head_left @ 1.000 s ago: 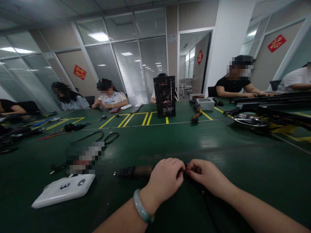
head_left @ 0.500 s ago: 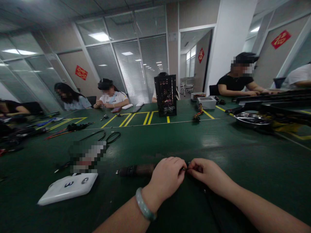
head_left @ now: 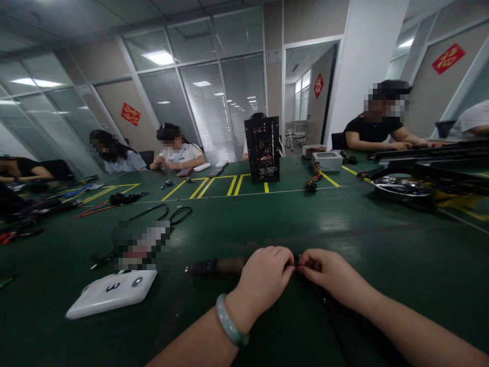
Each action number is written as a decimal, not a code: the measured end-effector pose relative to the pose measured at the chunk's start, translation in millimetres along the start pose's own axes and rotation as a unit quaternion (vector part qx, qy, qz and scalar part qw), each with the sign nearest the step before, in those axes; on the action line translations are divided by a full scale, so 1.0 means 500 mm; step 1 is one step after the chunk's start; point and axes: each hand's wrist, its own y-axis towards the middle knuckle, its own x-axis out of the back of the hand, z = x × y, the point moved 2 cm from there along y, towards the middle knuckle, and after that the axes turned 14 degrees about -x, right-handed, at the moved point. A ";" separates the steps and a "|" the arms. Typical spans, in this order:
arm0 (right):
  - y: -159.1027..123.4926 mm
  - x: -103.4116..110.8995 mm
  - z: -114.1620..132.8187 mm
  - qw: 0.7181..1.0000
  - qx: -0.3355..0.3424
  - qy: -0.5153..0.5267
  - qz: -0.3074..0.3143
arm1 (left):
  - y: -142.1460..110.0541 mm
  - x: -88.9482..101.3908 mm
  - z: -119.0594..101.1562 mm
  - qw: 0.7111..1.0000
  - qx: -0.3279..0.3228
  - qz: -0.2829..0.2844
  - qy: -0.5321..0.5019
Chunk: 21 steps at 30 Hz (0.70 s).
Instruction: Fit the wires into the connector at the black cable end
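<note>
My left hand [head_left: 266, 278], with a pale green bangle on the wrist, and my right hand [head_left: 329, 275] meet fingertip to fingertip low in the middle of the view, over the green table [head_left: 344, 224]. Both are closed in a pinch on a small dark part between them that I cannot make out. A dark cylindrical tool [head_left: 216, 266] lies on the table and runs left from under my left hand. A dark cable or strap [head_left: 336, 326] trails toward me below my right hand.
A white numbered device [head_left: 111, 293] lies at the left front, with black cables [head_left: 168, 214] behind it. A black perforated case [head_left: 262, 149] stands mid-table, a grey power supply [head_left: 326, 161] and a metal tray [head_left: 397, 187] to the right. Several people sit around the far edges.
Both hands stay pinched together at the same spot. The view has shifted slightly, so table items sit a little further right than before.
</note>
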 end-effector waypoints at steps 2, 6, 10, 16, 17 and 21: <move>0.000 0.000 0.002 1.000 -0.001 -0.006 -0.002 | 0.000 0.001 0.000 1.000 0.001 0.006 0.006; 0.001 0.001 0.002 1.000 -0.004 -0.010 -0.002 | 0.001 -0.001 0.000 1.000 0.000 0.012 0.015; 0.001 0.001 0.001 1.000 -0.006 -0.013 0.000 | 0.002 -0.002 0.000 0.999 -0.002 0.026 0.029; 0.000 0.003 0.003 1.000 -0.001 -0.025 -0.005 | 0.002 0.004 -0.004 0.999 0.003 0.029 0.031; 0.000 0.003 0.003 1.000 0.001 -0.025 -0.007 | 0.001 0.005 -0.004 0.999 0.005 0.027 0.029; 0.001 0.002 0.001 1.000 0.005 -0.025 -0.012 | 0.002 0.005 -0.005 1.000 0.012 0.020 0.020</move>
